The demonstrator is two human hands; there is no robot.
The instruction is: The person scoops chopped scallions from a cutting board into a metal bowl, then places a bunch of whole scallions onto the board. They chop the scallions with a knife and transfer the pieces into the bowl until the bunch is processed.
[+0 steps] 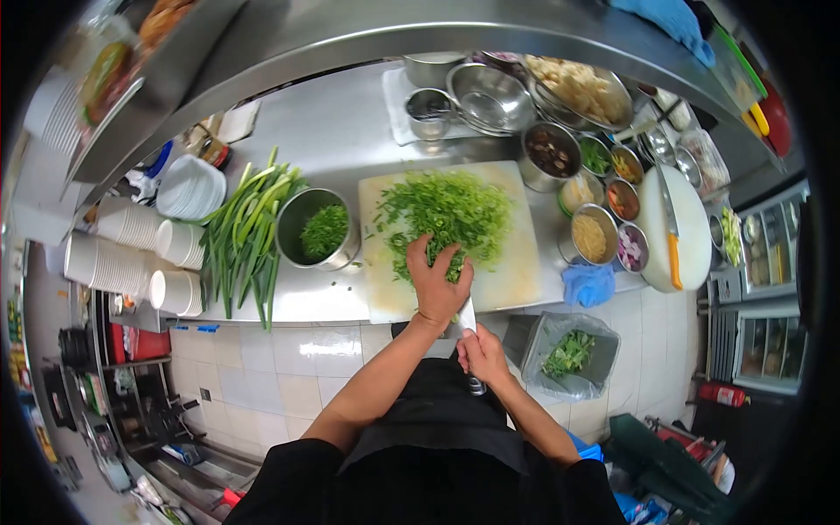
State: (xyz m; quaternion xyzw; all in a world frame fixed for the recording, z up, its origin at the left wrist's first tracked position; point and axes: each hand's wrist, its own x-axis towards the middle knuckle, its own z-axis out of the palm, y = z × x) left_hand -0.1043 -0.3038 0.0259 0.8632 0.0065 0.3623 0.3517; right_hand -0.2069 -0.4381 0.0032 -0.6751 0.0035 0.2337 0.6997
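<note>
My left hand (437, 283) rests with spread fingers on the near edge of a pile of chopped leafy greens (464, 206). Some bits of green show between the fingers. The pile covers the middle of a white cutting board (385, 293). My right hand (483, 354) is closed around the handle of a knife (467, 315), near the board's front edge. Its blade points away from me, beside my left hand and partly hidden by it. Left of the board stands a steel pot (290, 229) with finely chopped greens (325, 232) inside.
Spring onions (254, 227) and stacked white cups (175, 292) lie left. Steel containers, including one of shredded yellow food (594, 238), crowd the right side. A yellow-handled knife (673, 236) lies on a round board (696, 249). A lined bin (604, 367) stands below. A steel shelf (394, 39) overhangs the table.
</note>
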